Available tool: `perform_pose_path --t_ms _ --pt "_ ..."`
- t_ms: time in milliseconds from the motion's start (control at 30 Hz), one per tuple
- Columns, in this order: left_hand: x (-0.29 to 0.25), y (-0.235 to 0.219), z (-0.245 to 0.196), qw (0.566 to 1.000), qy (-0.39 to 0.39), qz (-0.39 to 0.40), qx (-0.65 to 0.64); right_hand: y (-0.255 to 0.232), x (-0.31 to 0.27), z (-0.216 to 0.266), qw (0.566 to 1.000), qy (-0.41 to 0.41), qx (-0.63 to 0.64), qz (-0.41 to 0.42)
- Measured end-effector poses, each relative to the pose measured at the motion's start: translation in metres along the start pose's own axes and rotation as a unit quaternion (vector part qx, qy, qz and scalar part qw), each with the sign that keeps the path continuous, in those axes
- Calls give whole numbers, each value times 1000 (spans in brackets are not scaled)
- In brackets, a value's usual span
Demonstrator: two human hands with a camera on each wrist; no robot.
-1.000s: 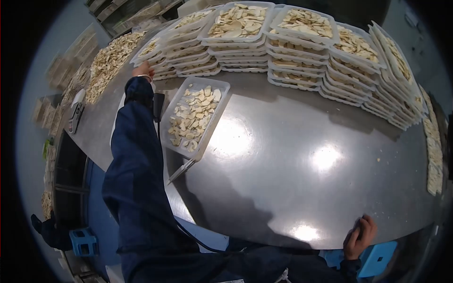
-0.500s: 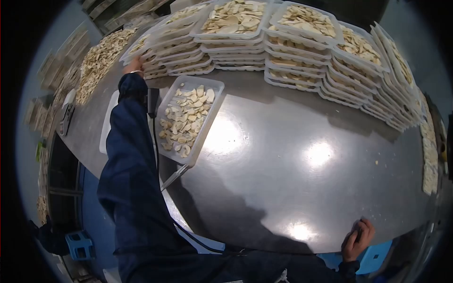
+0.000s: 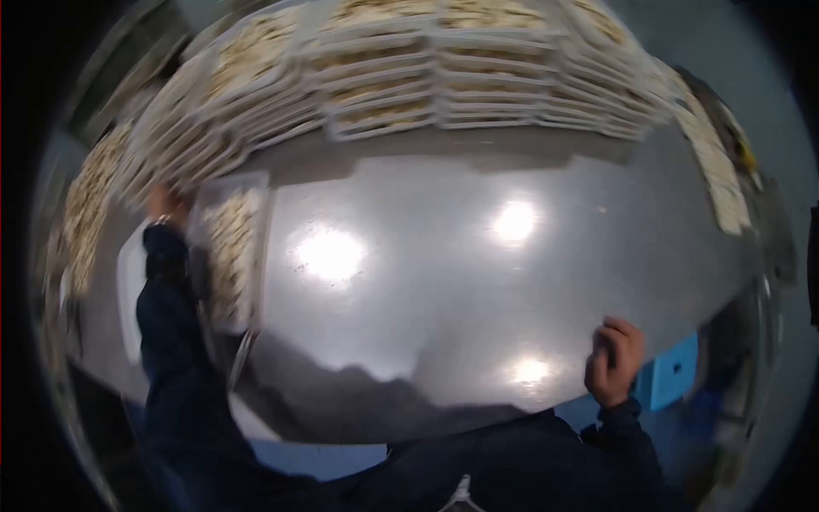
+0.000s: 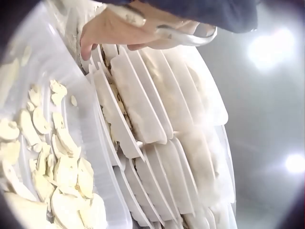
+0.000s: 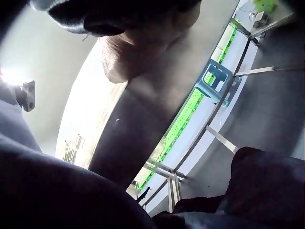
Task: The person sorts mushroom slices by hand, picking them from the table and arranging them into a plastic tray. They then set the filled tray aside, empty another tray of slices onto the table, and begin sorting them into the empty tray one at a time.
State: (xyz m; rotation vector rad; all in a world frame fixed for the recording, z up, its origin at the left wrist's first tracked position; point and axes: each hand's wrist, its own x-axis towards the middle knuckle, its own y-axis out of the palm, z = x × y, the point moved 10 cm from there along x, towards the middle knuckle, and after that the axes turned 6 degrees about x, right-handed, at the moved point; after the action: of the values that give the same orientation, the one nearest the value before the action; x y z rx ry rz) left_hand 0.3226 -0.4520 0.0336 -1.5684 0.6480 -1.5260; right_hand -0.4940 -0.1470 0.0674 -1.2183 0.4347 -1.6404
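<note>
My left hand, with a silver bracelet at the wrist, is at the end of the stacked clear plastic trays. In the left wrist view its fingers hook over the tray rims. Just beside it lies a single shallow tray with pale slices that look like mushroom, spread thinly. A pair of metal tweezers sits by that tray's near end. My right hand rests at the table's near right edge, fingers loosely curled and holding nothing; the right wrist view shows only part of it.
Several stacks of filled trays line the back of the steel table. Loose slices are heaped at the far left, with a white tray or lid nearer. A blue stool stands beyond the right edge.
The head view has swung right and blurred, so the table appears shifted left. My left hand stays at the tray stack. My right hand still rests near the table edge.
</note>
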Motion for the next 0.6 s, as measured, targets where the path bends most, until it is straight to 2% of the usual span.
perform_pose_path --t_ms 33,67,100,133,167,200,233,300,400,433,467,500,533,567,600 --pt "2 2 -15 1000 -3 8 12 4 -4 -4 1000 -5 8 -4" --pt "8 25 2 995 -56 69 48 5 -7 -8 1000 1 8 4" --pt "-4 35 8 901 -274 102 -320 7 -9 -10 1000 -2 15 3" --pt "-29 37 5 643 -483 -37 -593 7 -9 -11 999 13 29 13" --pt "-25 46 23 721 -469 -19 -510 7 -10 -11 1000 13 22 18" --pt "-48 -11 -30 642 -528 -76 -551 7 -9 -12 1000 16 9 25" --pt "-30 22 1 750 -453 -8 -482 7 -10 -13 999 17 3 28" --pt "-13 93 48 850 -337 52 -402 7 -10 -11 999 20 6 32" --pt "-5 130 67 863 -272 25 -425 7 -9 -9 999 19 7 34" --pt "-14 111 51 802 -330 16 -498 7 -9 -9 999 19 6 33" --pt "-24 83 22 707 -399 2 -584 7 -9 -10 999 20 6 34" --pt "-39 51 -10 641 -439 -6 -629 7 -9 -10 999 21 4 35" --pt "-42 34 -32 602 -464 -10 -650 7 -9 -11 999 22 3 35" --pt "-44 20 -47 581 -478 -12 -658 7 -9 -11 999 21 0 36" --pt "-45 20 -48 580 -494 -7 -648 7 -9 -11 999 20 -3 35"
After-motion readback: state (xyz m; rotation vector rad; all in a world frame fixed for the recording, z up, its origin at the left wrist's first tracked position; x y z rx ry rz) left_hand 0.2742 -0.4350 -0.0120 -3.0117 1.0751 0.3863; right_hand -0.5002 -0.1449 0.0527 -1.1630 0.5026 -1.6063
